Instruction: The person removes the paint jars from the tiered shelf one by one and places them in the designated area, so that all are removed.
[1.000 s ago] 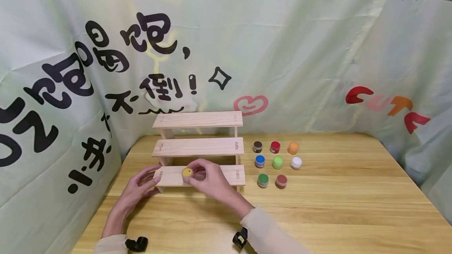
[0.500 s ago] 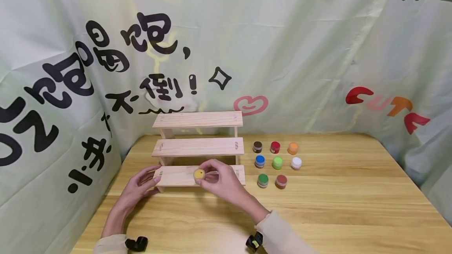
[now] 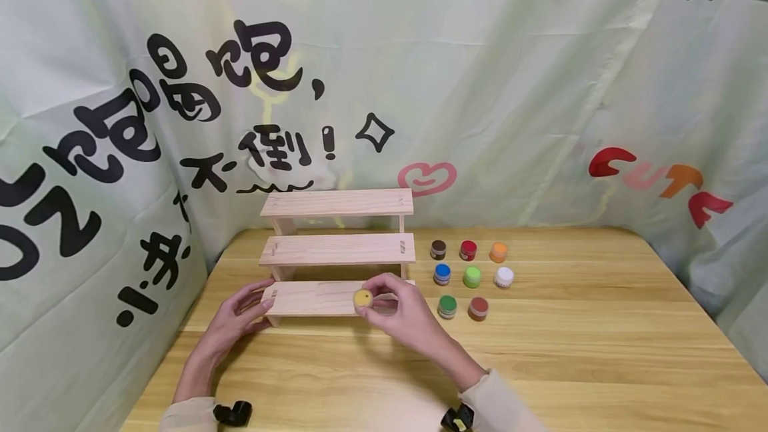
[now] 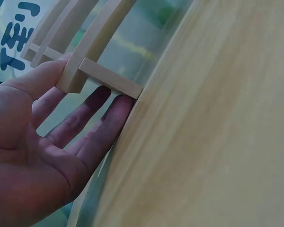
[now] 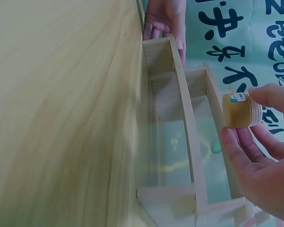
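A pale wooden rack with three stepped tiers (image 3: 318,297) stands at the back left of the table. My left hand (image 3: 231,319) holds the left end of its lowest tier. In the left wrist view the thumb lies against the board's end, while the fingers curl under it by the side support (image 4: 111,78). Between the thumb and fingers of my right hand (image 3: 405,309) is a small yellow paint jar (image 3: 363,298), over the right part of the lowest tier. The right wrist view shows this jar (image 5: 238,110) sideways, with a printed label, off the boards.
Right of the rack, several small paint jars stand in rows, among them a blue one (image 3: 441,275), a white one (image 3: 504,277) and a dark red-brown one (image 3: 478,309). A printed curtain (image 3: 510,99) hangs behind the wooden table (image 3: 570,352).
The right hand has carried the yellow paint jar rightward along the lowest tier, from left of its middle to near its right end. The left hand has stayed in place.
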A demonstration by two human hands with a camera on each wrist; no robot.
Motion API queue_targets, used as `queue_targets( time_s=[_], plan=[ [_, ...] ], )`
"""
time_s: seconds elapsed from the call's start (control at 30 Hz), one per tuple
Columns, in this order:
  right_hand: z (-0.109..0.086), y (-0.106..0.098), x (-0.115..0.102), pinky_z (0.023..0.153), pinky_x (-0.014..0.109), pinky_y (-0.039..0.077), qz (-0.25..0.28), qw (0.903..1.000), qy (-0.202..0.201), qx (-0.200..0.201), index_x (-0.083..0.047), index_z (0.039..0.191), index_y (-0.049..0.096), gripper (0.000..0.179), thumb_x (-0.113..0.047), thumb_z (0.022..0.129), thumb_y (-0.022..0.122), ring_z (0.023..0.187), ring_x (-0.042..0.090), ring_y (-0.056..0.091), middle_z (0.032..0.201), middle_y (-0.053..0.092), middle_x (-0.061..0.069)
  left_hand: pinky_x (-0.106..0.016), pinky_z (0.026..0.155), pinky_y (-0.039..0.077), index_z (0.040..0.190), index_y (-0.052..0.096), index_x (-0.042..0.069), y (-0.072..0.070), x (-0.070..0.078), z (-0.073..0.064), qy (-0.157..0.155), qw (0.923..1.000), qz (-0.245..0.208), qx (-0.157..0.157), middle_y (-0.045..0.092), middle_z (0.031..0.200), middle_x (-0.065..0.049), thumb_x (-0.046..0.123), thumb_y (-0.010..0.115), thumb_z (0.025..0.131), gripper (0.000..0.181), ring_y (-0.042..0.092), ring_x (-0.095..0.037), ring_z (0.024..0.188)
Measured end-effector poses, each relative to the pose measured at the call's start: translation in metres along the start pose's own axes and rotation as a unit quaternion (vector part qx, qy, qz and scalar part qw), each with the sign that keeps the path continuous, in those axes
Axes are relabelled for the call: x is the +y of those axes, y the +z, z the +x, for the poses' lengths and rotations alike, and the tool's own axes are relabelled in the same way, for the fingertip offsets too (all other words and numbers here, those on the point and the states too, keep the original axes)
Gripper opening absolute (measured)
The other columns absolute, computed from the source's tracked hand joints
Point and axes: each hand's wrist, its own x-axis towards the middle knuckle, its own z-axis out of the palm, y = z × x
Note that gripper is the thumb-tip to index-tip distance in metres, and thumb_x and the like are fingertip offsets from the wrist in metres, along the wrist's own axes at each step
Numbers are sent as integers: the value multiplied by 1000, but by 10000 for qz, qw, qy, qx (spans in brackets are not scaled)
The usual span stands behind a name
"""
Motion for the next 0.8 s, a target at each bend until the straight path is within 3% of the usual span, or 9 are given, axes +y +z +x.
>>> queue_targets(
  time_s=[0.53,0.8],
  plan=[
    [-22,-31,7,90,29,59,-318,9985,177,401,-9,111,69,32,-4,83,85,105,27,66,107,66,8,-42,91,60,152,47,7,-1,-2,3,59,9998,-171,-82,46,150,-23,20,68,101,56,63,-16,118],
    [-32,-51,9,90,31,59,-189,9983,231,496,-6,113,68,34,0,83,84,109,30,65,113,64,11,-41,91,60,152,46,5,0,1,-1,64,9999,-102,-60,46,150,-26,19,67,102,56,62,-15,116]
  ],
)
